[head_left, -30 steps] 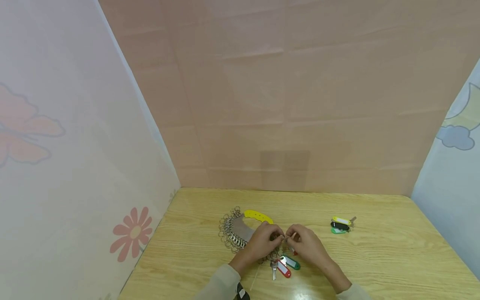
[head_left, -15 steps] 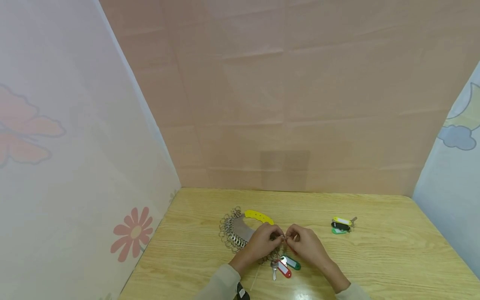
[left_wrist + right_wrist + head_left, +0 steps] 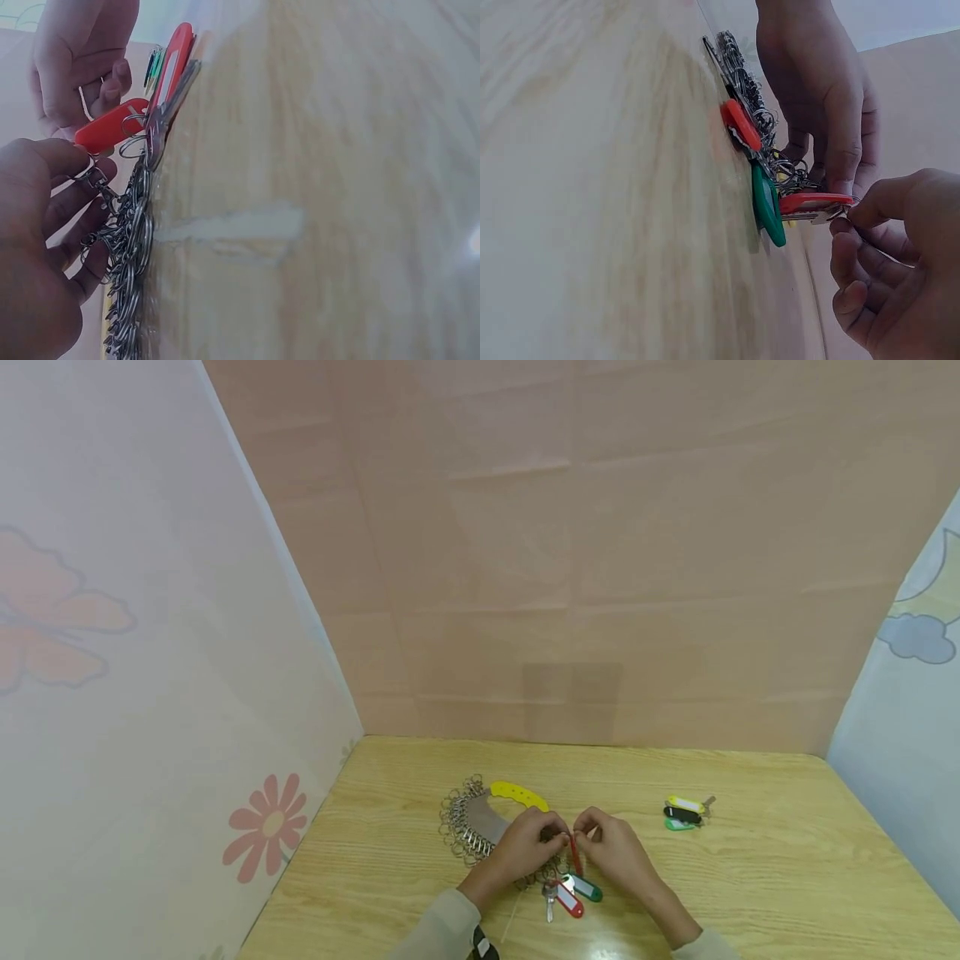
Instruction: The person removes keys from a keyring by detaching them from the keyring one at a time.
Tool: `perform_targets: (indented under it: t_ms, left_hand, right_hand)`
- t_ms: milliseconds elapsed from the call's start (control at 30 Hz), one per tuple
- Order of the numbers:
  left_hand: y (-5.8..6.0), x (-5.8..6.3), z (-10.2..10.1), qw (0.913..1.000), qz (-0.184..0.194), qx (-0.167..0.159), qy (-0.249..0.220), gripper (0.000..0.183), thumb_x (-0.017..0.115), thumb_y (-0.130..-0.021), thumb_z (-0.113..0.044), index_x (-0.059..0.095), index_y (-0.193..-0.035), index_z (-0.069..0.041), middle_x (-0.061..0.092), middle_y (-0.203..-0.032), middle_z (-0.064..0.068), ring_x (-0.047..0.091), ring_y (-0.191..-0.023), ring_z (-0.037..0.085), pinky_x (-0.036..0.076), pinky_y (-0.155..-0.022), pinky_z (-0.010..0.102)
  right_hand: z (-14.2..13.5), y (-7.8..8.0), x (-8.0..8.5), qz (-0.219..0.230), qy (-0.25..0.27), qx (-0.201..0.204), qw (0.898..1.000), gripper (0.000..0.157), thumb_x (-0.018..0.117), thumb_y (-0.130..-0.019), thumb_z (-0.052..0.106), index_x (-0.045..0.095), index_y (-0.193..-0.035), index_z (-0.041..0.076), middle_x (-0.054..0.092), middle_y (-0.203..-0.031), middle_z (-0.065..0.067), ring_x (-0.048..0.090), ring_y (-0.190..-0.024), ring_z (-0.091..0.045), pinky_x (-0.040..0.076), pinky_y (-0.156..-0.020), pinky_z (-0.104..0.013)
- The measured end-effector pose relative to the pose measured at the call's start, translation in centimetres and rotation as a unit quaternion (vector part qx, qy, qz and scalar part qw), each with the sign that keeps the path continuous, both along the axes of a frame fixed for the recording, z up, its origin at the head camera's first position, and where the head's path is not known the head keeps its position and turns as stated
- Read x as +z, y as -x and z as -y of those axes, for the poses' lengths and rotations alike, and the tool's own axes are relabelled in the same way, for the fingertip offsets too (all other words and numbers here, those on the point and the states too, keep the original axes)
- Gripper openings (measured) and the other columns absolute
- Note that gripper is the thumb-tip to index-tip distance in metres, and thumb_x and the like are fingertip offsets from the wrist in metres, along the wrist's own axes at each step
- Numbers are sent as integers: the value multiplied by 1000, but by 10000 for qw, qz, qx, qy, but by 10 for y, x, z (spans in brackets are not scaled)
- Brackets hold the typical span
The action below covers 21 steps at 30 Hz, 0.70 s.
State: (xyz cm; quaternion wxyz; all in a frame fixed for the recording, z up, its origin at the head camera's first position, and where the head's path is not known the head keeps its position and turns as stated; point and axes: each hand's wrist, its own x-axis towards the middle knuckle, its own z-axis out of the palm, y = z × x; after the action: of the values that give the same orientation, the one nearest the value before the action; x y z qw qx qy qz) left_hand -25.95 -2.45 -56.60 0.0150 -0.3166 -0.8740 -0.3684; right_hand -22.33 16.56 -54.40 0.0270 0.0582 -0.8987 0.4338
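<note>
My left hand (image 3: 528,843) and right hand (image 3: 615,852) meet at the fingertips over a grey plate (image 3: 483,818) fringed with metal rings (image 3: 127,262). The left thumb and index finger pinch one of these rings, while other fingers lie among the clasps. Between the hands a red key tag (image 3: 815,201) hangs with a key (image 3: 802,216). Right thumb and index finger pinch the small ring at its end; the exact contact is partly hidden. Below lie another red tag (image 3: 567,899), a green tag (image 3: 583,887) and a silver key (image 3: 549,906).
The plate has a yellow handle (image 3: 517,794) at its far side. To the right on the wooden table (image 3: 787,860) lies a group of yellow (image 3: 685,803), black (image 3: 682,815) and green (image 3: 678,825) key tags. Walls stand left, right and behind.
The red key tag between my hands has turned and now hangs edge-on below the fingertips, easier to see. Both hands keep nearly the same place.
</note>
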Motion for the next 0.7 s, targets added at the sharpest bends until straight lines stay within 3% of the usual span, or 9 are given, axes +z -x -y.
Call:
perform_targets:
  t_ms: [267,467,700]
  left_hand:
    - [2,-2,0,10000,29,1,9,11,60,-100,-35,70,-100,-31,67,-92,-20,51,-86,-1,41,-76,16]
    - [1,0,0,10000,84,25,5,12,59,-100,-34,71,-100,-30,66,-93,-20,50,-86,-2,41,-77,16]
    - [0,1,1,9995,222,-74,-189,16,57,-101,-35,71,-101,-28,66,-93,-17,52,-87,0,42,-79,17]
  right_hand:
    - [1,0,1,-368,-202,170,9990,17,72,-88,8,67,-92,23,62,-85,8,52,-57,-6,42,-50,-21]
    - [3,0,1,-816,-619,27,9947,20,75,-85,9,67,-88,27,61,-84,13,50,-56,-2,41,-49,-21]
    - [1,1,-2,-1010,-1085,17,9889,23,74,-81,10,62,-82,30,60,-80,17,47,-53,1,37,-47,-19]
